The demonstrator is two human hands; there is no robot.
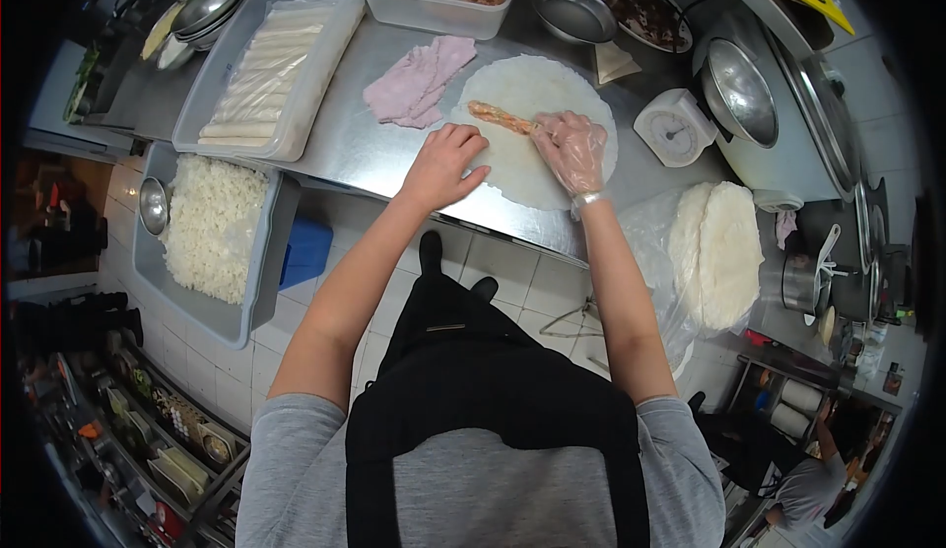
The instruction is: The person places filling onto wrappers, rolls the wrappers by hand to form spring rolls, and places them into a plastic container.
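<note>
A round, thin white wrapper (537, 85) lies flat on the steel table. A strip of orange-pink minced filling (500, 117) runs across its middle. My right hand (570, 149), in a clear plastic glove, has its fingers curled together over the right end of that strip and hides it. My left hand (448, 166) is bare and rests at the wrapper's left edge, thumb apart from the lightly bent fingers, holding nothing. A crumpled pink cloth (419, 80) lies just beyond it.
Left stand a bin of white rolls (261, 75) and a grey tub of shredded white food (212, 223). Behind are a filling container (443, 18) and a metal bowl (574, 14). Right are a scale (675, 127) and stacked wrappers (717, 252). A co-worker (808, 489) is at lower right.
</note>
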